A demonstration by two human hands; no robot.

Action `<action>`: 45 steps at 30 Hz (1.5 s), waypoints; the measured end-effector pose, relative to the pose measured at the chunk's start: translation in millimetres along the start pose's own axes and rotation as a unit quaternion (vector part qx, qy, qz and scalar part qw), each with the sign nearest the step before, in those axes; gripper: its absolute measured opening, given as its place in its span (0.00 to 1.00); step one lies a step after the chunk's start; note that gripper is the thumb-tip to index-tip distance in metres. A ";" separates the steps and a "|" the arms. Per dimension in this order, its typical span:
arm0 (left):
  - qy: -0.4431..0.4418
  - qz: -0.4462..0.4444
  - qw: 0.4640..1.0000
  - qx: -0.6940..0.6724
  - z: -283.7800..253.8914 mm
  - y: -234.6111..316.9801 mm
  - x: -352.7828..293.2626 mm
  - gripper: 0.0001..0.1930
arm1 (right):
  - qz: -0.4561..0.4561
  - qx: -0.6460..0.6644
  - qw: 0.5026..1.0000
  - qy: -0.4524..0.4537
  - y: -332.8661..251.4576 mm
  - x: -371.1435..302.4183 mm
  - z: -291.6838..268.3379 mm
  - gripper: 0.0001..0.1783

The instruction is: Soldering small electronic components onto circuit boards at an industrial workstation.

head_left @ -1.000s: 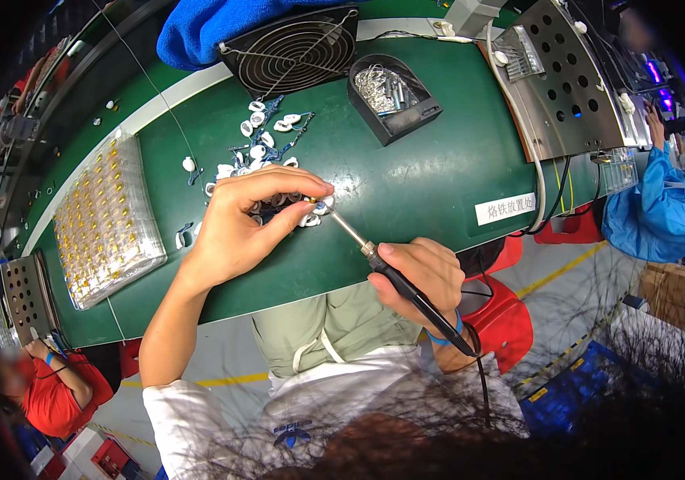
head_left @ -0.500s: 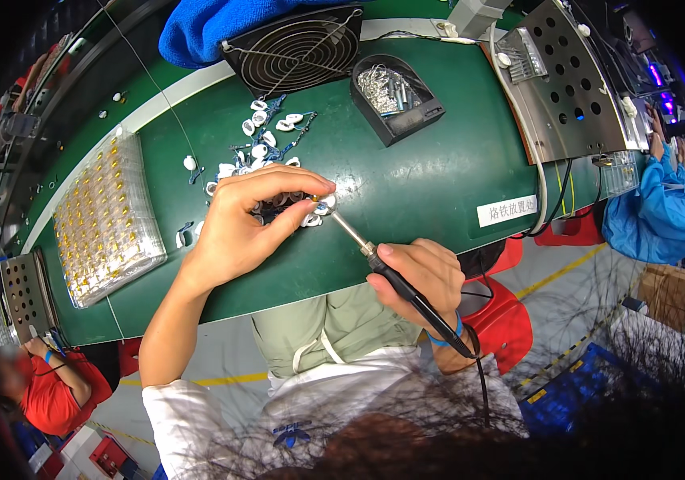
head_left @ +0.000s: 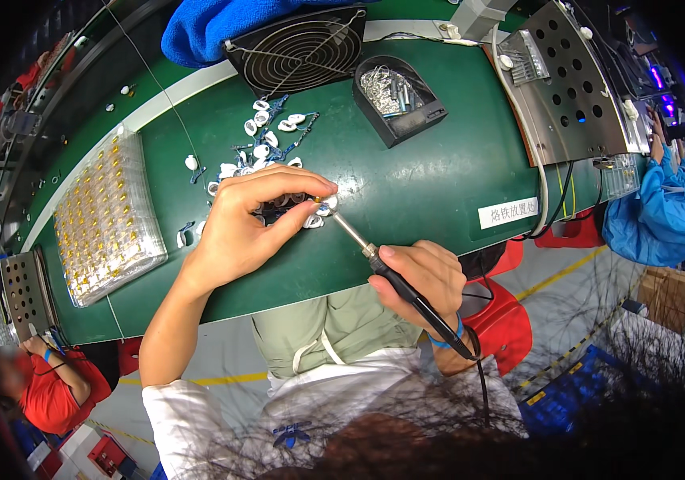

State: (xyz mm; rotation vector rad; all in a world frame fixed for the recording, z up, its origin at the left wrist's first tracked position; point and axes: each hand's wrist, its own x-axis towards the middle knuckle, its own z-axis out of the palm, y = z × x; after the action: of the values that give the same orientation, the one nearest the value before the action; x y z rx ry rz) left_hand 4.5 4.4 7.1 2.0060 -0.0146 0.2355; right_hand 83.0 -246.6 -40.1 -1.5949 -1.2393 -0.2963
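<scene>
Between the thumb and forefinger of my left hand (head_left: 238,224) a small white oval piece (head_left: 327,206) is pinched; its details are partly hidden by the fingertips. My right hand (head_left: 432,280) is closed around the black handle of a soldering iron (head_left: 410,294), gripping it like a pen. The iron's metal tip reaches the white piece, though contact is too small to make out. Behind and under my left hand lies a loose heap of similar white pieces with blue strips (head_left: 262,150), partly covered by that hand.
A stack of clear trays with yellow parts (head_left: 106,224) lies at the left. Farther back stand a black fan (head_left: 298,52) and a black bin of metal bits (head_left: 398,104). A perforated metal box (head_left: 570,88) is at the right of the green bench (head_left: 454,168). Co-workers sit on both sides.
Small white pieces on the far green strip at the left have shifted slightly away and to the right. Both my hands and the soldering iron hold nearly the same position.
</scene>
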 end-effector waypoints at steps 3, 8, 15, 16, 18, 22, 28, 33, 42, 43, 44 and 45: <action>0.000 0.002 1.000 -0.001 -1.4 1.4 1.8 0.12 | -0.004 0.010 1.000 0.003 -2.4 3.3 -4.9 0.21; 0.003 0.026 1.000 0.009 -6.4 -2.8 6.3 0.13 | 0.035 -0.006 0.999 -0.003 -2.5 2.2 -12.4 0.22; -0.002 0.186 0.973 0.140 -8.8 6.7 -5.2 0.13 | 0.071 -0.192 0.979 -0.017 11.4 56.9 -8.9 0.32; 0.002 0.176 0.976 0.131 -8.2 8.9 -8.2 0.14 | 0.074 -0.203 0.975 -0.043 18.0 61.0 -8.7 0.32; 0.014 0.169 0.979 0.118 -15.9 19.2 -11.8 0.13 | 0.072 -0.212 0.974 -0.032 26.3 54.2 -12.4 0.35; 0.056 0.100 0.976 0.184 -77.6 34.8 -26.9 0.09 | 0.103 -0.069 0.992 0.026 11.7 38.0 -4.3 0.32; 0.168 -0.060 0.964 0.195 -194.7 -22.0 6.8 0.10 | 0.068 0.044 0.996 0.046 9.5 20.7 27.8 0.29; 0.264 -0.077 0.910 0.311 -269.6 -104.5 44.4 0.12 | 0.053 0.019 0.997 0.046 6.1 25.9 26.2 0.28; 0.219 -0.178 0.874 0.395 -273.1 -143.8 53.0 0.10 | 0.057 0.014 0.997 0.051 5.6 19.6 23.2 0.28; 0.242 -0.153 0.880 0.378 -271.6 -137.7 45.2 0.10 | 0.049 0.010 0.997 0.052 4.5 20.2 22.7 0.28; 0.260 -0.126 0.887 0.361 -262.9 -118.8 38.9 0.10 | 0.055 0.009 0.997 0.054 3.4 19.0 23.0 0.28; 0.256 -0.120 0.894 0.347 -250.5 -97.8 35.4 0.11 | 0.044 0.011 0.997 0.066 3.5 19.1 23.4 0.27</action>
State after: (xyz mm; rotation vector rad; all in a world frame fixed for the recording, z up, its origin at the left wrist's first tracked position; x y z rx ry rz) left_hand 10.6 274.6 29.6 2.5525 0.7439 0.6778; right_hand 85.4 -216.3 -38.5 -1.5801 -1.0650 -0.3263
